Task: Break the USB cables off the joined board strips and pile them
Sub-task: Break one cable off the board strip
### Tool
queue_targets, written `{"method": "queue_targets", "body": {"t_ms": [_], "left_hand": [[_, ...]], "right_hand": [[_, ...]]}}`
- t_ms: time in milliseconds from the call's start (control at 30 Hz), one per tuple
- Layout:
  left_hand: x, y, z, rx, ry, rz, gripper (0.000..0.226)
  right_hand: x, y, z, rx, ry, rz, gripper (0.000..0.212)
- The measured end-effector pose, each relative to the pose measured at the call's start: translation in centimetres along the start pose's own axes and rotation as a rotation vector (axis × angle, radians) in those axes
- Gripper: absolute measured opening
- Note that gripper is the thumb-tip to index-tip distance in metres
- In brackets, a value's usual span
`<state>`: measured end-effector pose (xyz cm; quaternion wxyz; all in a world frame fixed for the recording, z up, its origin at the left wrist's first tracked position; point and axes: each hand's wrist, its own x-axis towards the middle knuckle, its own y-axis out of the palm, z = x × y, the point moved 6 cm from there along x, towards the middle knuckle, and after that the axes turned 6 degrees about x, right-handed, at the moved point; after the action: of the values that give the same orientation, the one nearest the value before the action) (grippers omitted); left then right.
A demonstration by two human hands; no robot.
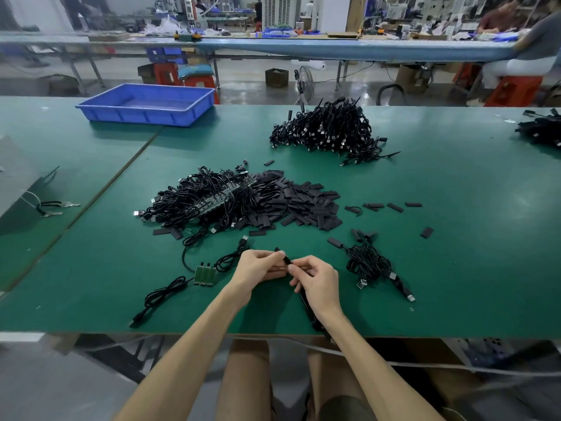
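Note:
My left hand and my right hand meet above the near middle of the green table. Together they pinch a short black sleeve at the end of a black USB cable, which trails from my right hand toward the table's front edge. Left of my hands lies a small green joined board strip with three black cables attached. A heap of cables on board strips sits farther back. A small pile of separated cables lies to the right.
Several loose black sleeves spread beside the middle heap. A large cable pile stands at the back, a blue tray at the back left, more cables at the far right edge. People work at benches behind.

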<state>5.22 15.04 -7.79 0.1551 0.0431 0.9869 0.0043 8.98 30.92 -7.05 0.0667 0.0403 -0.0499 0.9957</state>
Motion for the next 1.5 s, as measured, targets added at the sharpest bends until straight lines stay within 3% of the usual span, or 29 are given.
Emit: {"method": "queue_targets", "body": {"t_ms": [133, 267, 733, 1500], "left_hand": [[0.3, -0.3, 0.1, -0.124, -0.025, 0.002, 0.023], [0.4, -0.4, 0.0, -0.168, -0.016, 0.105, 0.029], [-0.1, -0.2, -0.1, -0.122, 0.031, 0.258, 0.032], [-0.7, 0.3, -0.3, -0.061, 0.090, 0.339, 0.027]], "right_hand": [[0.1, 0.3, 0.1, 0.075, 0.006, 0.067, 0.014], [0.2, 0.4, -0.1, 0.075, -0.001, 0.089, 0.025], [0.6, -0.1, -0.9, 0.186, 0.050, 0.066, 0.007], [0.5, -0.2, -0.5, 0.155, 0.054, 0.029, 0.008]]}}
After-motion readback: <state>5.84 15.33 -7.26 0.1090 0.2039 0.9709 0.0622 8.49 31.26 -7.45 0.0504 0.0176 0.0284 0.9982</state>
